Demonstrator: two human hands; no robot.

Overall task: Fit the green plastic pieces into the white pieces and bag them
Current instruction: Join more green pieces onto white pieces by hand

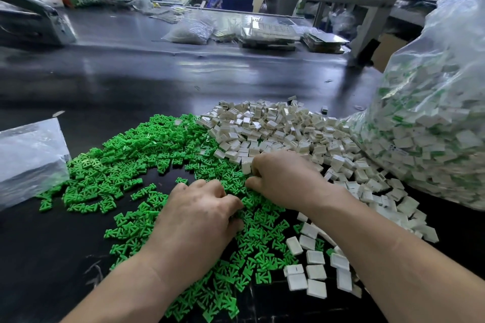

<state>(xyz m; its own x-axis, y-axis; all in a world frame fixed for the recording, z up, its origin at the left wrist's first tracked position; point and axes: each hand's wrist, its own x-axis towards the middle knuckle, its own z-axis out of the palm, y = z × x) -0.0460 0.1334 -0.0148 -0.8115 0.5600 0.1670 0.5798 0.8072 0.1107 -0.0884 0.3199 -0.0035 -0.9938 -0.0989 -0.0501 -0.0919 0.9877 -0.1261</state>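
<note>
Table: one, black and glossy, under everything.
Big bag: one, clear, bulging with white pieces that show green; it stands right of the green heap, past the white heap.
Green heap: one spread of small forked green pieces, far too many to count, lying flat in the middle of the table.
White heap: one pile of white squares, too many to count, touching the green heap's right and far edge; about ten more lie loose at its near right corner.
Small bag: one, clear and flat, at the green heap's left edge.
Far clutter: trays and small clear bags, well beyond the green heap.
Left hand: on the green heap, palm down, fingertips curled into the pieces; whether it holds one, I cannot tell.
Right hand: at the green heap's right edge where the white squares begin, fingers curled.
White piece: one, pinched at the right hand's fingertips.
</note>
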